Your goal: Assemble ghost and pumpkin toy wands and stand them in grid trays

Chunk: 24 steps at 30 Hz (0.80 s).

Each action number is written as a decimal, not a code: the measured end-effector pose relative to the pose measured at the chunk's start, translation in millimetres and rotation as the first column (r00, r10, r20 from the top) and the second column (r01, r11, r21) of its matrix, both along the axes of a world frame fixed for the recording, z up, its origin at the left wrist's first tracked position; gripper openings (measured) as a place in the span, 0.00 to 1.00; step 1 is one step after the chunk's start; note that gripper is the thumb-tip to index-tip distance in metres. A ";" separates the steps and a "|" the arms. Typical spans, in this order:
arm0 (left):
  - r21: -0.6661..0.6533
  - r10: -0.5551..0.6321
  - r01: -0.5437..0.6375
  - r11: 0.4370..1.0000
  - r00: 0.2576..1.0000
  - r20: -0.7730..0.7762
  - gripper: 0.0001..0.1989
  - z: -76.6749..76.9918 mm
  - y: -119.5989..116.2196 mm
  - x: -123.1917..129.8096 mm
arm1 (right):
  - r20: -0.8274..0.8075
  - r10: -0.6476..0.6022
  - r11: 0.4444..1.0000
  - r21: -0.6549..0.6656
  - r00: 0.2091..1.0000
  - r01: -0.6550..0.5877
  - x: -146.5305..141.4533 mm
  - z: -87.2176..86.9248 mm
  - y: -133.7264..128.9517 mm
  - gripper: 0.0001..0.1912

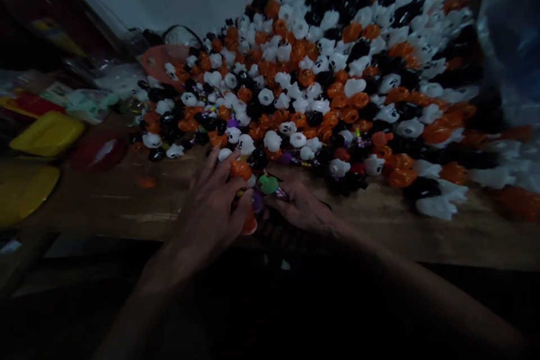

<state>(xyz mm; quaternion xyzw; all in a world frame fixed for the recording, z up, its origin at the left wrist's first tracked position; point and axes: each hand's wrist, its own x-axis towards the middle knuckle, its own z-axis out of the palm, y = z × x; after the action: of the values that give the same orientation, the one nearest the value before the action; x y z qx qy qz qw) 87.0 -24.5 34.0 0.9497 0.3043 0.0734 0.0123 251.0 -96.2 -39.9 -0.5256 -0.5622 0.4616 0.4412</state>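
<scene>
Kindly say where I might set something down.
The brown wooden table is bare between the shiny red object and left hand, save an orange scrap, and along its front right; orange, white and black plastic figures crowd behind.

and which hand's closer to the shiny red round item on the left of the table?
Left. The left hand is to the right of the red round item, not touching it; the right hand is farther right, beyond the left.
</scene>
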 end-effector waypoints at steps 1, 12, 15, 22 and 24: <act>0.002 0.003 -0.003 1.000 1.000 0.002 0.14 0.2 -0.2 -0.9 | -0.014 0.001 1.000 -0.004 1.000 -0.001 0.1 0.1 -0.3 0.14; -0.056 0.115 -0.120 0.991 0.990 -0.076 0.12 -0.4 -5.6 3.0 | 0.134 -0.132 0.989 0.090 0.982 0.121 6.0 -4.5 -5.2 0.12; -0.054 0.052 -0.055 0.997 0.997 -0.054 0.13 -6.4 -4.6 -2.0 | 0.300 -0.170 0.976 0.182 0.939 0.118 15.0 -3.7 -10.6 0.17; -0.095 0.050 -0.051 0.994 0.999 -0.013 0.14 -10.1 -3.7 -7.8 | 0.449 -0.241 0.948 0.300 0.860 0.109 45.5 37.7 -0.4 0.16; -0.098 0.039 -0.039 0.994 0.999 -0.001 0.15 -9.5 -2.8 -7.3 | 0.506 -0.275 0.939 0.325 0.817 0.115 52.1 55.9 21.3 0.15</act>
<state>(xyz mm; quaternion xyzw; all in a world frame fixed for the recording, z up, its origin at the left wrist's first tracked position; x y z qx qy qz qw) 79.7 -27.3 24.5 0.9418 0.3258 0.0588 0.0576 303.1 -74.9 16.0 -0.6225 -0.6659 0.1609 0.3783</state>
